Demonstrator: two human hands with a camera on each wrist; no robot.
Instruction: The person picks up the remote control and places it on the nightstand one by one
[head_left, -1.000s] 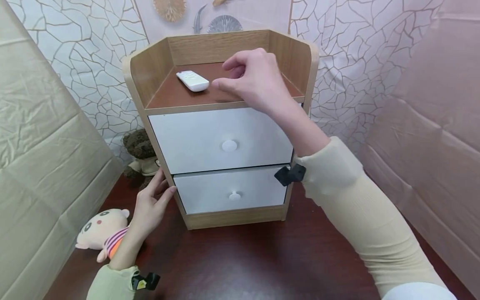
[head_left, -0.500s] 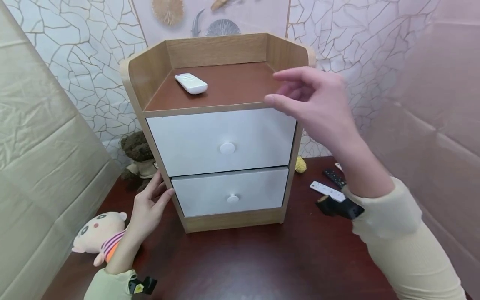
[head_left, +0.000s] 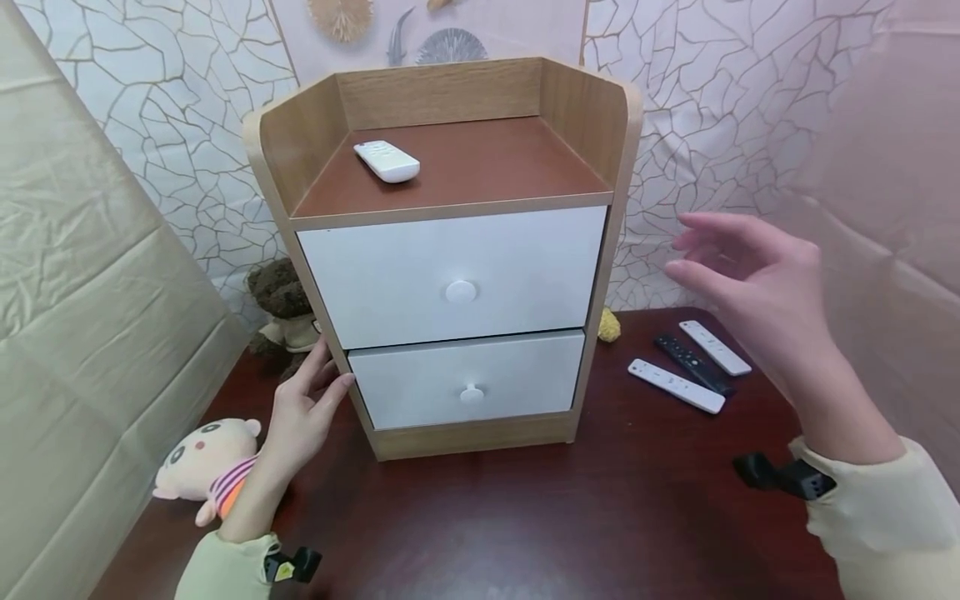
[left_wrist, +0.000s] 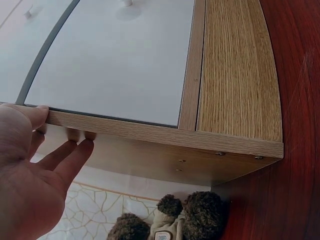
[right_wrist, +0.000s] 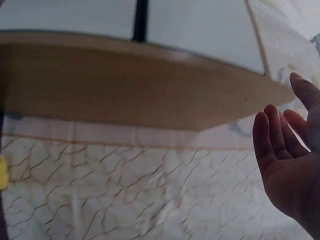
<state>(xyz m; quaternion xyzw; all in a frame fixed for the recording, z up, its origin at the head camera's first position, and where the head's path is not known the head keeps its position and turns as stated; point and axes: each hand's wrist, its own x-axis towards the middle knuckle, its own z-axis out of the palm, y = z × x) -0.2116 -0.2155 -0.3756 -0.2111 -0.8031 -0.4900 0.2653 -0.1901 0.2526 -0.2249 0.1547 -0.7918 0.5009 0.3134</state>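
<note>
A white drawer cabinet (head_left: 457,212) with wood-grain sides and two closed drawers stands on the dark red table. A white remote control (head_left: 387,162) lies on its brown top, toward the left. My left hand (head_left: 296,421) rests against the cabinet's left edge: the thumb touches the front edge and the fingertips (left_wrist: 85,146) meet the side panel. Off to the right, my right hand (head_left: 765,292) hovers in the air with loosely bent fingers and nothing in them. Nearest below it, several remotes lie together: a white remote (head_left: 677,387), a black remote (head_left: 693,365) and another white remote (head_left: 715,347).
A pink plush toy (head_left: 206,462) lies beside my left forearm. Behind it, a brown teddy bear (head_left: 281,304) sits left of the cabinet. Some yellow thing (head_left: 608,326) shows partly behind the cabinet's right side. Patterned cloth walls (head_left: 750,108) stand behind and at both sides.
My right hand has moved from above the cabinet top, near the remote, out to the right and down, staying bare. The remotes on the table have come into view. My left hand stays put.
</note>
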